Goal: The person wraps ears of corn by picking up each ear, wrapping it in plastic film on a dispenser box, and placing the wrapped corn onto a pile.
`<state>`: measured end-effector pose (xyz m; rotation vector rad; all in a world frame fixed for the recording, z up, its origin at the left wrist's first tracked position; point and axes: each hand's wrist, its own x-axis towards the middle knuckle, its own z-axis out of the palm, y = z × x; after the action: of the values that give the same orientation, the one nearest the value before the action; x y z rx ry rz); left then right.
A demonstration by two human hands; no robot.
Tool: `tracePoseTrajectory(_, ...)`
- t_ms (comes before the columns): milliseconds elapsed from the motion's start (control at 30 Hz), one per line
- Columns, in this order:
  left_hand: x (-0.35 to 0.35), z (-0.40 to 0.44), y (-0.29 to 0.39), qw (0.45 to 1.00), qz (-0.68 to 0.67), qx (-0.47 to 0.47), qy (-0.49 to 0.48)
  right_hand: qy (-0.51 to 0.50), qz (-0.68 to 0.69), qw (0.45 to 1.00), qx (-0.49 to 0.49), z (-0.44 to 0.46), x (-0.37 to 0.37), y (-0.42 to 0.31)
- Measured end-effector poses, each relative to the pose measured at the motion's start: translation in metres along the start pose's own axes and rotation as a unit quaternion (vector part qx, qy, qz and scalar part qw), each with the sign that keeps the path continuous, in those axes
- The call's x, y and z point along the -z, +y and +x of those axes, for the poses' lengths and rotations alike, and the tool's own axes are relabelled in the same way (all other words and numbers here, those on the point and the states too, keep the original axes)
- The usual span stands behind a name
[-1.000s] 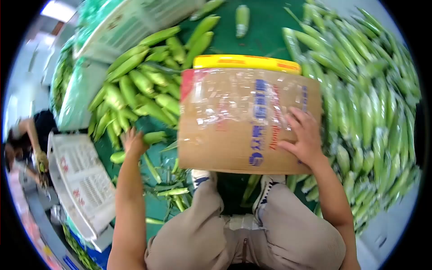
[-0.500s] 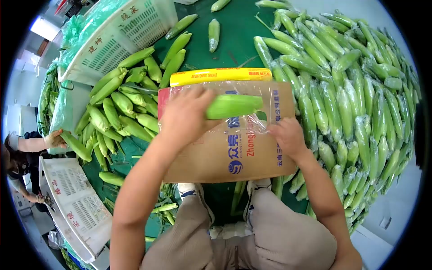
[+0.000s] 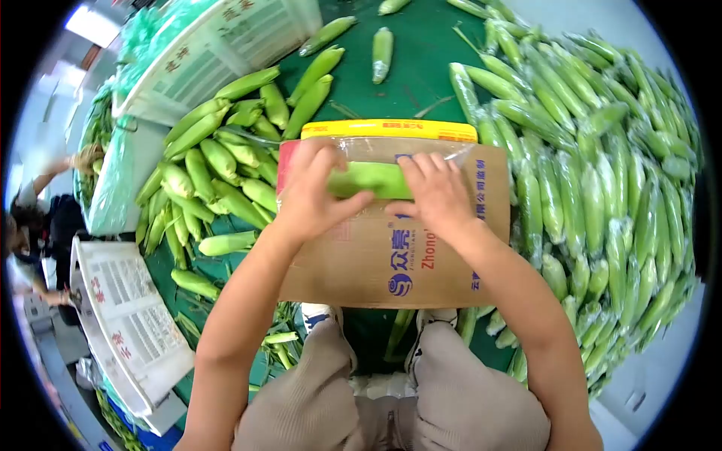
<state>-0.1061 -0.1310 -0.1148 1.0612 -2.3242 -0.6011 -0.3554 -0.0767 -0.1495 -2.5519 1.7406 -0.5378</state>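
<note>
Left hand (image 3: pixel 314 189) and right hand (image 3: pixel 440 192) grasp one cob (image 3: pixel 372 180) near the far edge of the box (image 3: pixel 346 263); whether film encloses it cannot be told. Wrapped cobs (image 3: pixel 592 188) crowd the surface's (image 3: pixel 421 64) right edge; unwrapped cobs (image 3: pixel 218 158) remain toward its left.

Cardboard (image 3: pixel 338 263): blue 众亮, red "Zhong…" pt. hidden, blue "公司监制" on R. Yellow strip (image 3: pixel 361 129), far L crate (image 3: pixel 218 64) & near L crate (image 3: pixel 154 353): print illeg.

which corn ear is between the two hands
The ear over the cardboard, its ends at the left hand and right hand; no other ear is over the cardboard.
</note>
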Motion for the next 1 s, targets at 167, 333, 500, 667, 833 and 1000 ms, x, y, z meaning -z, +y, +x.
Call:
tracePoseTrajectory(167,0.011,-0.078,-0.010,0.985,0.098,0.141,0.011,0.023,0.063,0.997,-0.033,-0.005,-0.005,0.002)
tracePoseTrajectory(333,-0.008,-0.075,-0.017,0.972,0.181,0.096,0.117,0.032,0.067,0.995,-0.072,-0.019,0.006,-0.007)
tracePoseTrajectory(500,0.002,-0.069,-0.017,0.984,0.168,0.061,0.028,0.073,0.087,0.988,-0.106,-0.023,0.012,-0.009)
tracePoseTrajectory(667,-0.021,-0.071,-0.024,0.970,0.194,0.110,0.096,0.073,0.110,0.982,-0.138,-0.026,0.008,-0.014)
tracePoseTrajectory(833,-0.009,-0.109,0.012,0.942,-0.016,0.269,0.201,-0.064,0.036,0.996,-0.047,-0.025,0.045,-0.026)
tracePoseTrajectory(1000,-0.015,-0.124,0.048,0.950,-0.099,0.151,0.255,-0.165,0.150,0.972,0.079,-0.047,0.034,-0.037)
